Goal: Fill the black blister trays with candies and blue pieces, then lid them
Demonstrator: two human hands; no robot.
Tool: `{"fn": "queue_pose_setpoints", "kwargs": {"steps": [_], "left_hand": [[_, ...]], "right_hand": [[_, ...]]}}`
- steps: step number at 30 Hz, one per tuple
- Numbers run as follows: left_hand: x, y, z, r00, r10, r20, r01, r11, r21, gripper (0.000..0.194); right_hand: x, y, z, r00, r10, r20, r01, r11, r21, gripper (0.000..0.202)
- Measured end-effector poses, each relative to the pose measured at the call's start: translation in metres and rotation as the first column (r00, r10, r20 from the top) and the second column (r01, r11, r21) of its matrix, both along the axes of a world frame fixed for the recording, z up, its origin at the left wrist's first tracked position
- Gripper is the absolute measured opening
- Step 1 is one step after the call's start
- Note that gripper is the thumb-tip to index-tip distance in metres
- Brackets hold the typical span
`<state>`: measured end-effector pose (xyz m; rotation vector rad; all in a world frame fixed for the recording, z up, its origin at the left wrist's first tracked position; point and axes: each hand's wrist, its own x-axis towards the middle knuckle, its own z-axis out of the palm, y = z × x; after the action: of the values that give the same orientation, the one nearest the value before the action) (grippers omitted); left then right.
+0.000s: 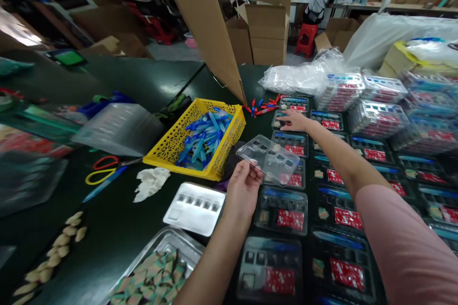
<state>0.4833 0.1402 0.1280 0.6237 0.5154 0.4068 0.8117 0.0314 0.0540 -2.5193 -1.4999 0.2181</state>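
Observation:
My left hand [246, 178] is closed on the near edge of a clear plastic tray [268, 158] with small moulded pockets, held tilted above the table. Farther off, my right hand [294, 120] reaches over a filled tray in the back row, its fingers spread and touching or just above it. Whether anything lies under those fingers is hidden. Rows of filled trays, such as one near tray [281, 209], hold blue pens and red dotted packets [290, 219]. A yellow basket [156, 153] full of blue pens [203, 138] stands to the left of my left hand.
A white tray [195, 208] and a metal tray [195, 248] of green-tan pieces lie nearer. Scissors [103, 169] and a crumpled tissue [152, 183] are left. Stacked packs [339, 93] stand at right; a cardboard flap [207, 28] rises behind. People sit in the background.

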Motion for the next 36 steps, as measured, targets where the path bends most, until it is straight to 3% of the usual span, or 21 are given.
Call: {"fn": "queue_pose_setpoints", "kwargs": {"steps": [5,8,10,14,18,22,25,27,30,32,34,36], "left_hand": [[0.009,0.000,-0.004,1.000,0.003,0.000,-0.003,1.000,0.011,0.030],[0.019,-0.002,-0.006,1.000,0.006,0.013,-0.006,0.999,0.053,0.032],[0.027,-0.004,-0.009,0.999,0.020,0.025,-0.023,0.994,0.107,0.032],[0.048,-0.014,-0.017,0.997,0.062,0.040,-0.069,0.970,0.232,0.031],[0.069,-0.025,-0.023,0.996,0.076,0.056,-0.088,0.964,0.251,0.033],[0.079,-0.030,-0.027,0.999,0.024,0.034,-0.032,0.964,0.266,0.032],[0.076,-0.031,-0.033,0.997,-0.034,-0.064,0.053,0.949,0.311,0.026],[0.071,-0.032,-0.039,0.991,-0.060,-0.117,0.099,0.924,0.370,0.022],[0.060,-0.032,-0.052,0.988,-0.104,-0.115,0.149,0.847,0.510,0.017],[0.053,-0.032,-0.060,0.980,-0.146,-0.135,0.199,0.736,0.648,0.015],[0.048,-0.033,-0.065,0.953,-0.211,-0.219,0.301,0.554,0.776,0.018],[0.043,-0.034,-0.066,0.904,-0.265,-0.336,0.413,0.336,0.846,0.024]], "right_hand": [[-0.013,-0.003,-0.009,0.996,-0.092,-0.007,0.092,0.992,0.081,0.057],[-0.021,0.001,0.005,0.985,-0.140,-0.102,0.159,0.964,0.214,0.060],[-0.033,0.004,0.021,0.967,-0.081,-0.244,0.160,0.931,0.327,0.065],[-0.074,0.003,0.050,0.856,0.227,-0.465,-0.052,0.932,0.360,0.088],[-0.109,-0.003,0.064,0.881,0.272,-0.387,-0.183,0.950,0.252,0.109],[-0.112,-0.009,0.066,0.945,0.208,-0.253,-0.154,0.964,0.218,0.090],[-0.100,-0.012,0.063,0.976,0.152,-0.159,-0.113,0.966,0.231,0.064],[-0.087,-0.014,0.063,0.988,0.082,-0.132,-0.052,0.975,0.215,0.057],[-0.063,-0.016,0.069,0.999,-0.015,-0.035,0.024,0.965,0.263,0.057],[-0.044,-0.015,0.073,0.991,-0.104,0.087,0.071,0.945,0.321,0.058],[-0.024,-0.010,0.073,0.957,-0.210,0.200,0.138,0.936,0.325,0.058],[-0.004,-0.003,0.064,0.922,-0.266,0.279,0.190,0.943,0.272,0.055]]}}
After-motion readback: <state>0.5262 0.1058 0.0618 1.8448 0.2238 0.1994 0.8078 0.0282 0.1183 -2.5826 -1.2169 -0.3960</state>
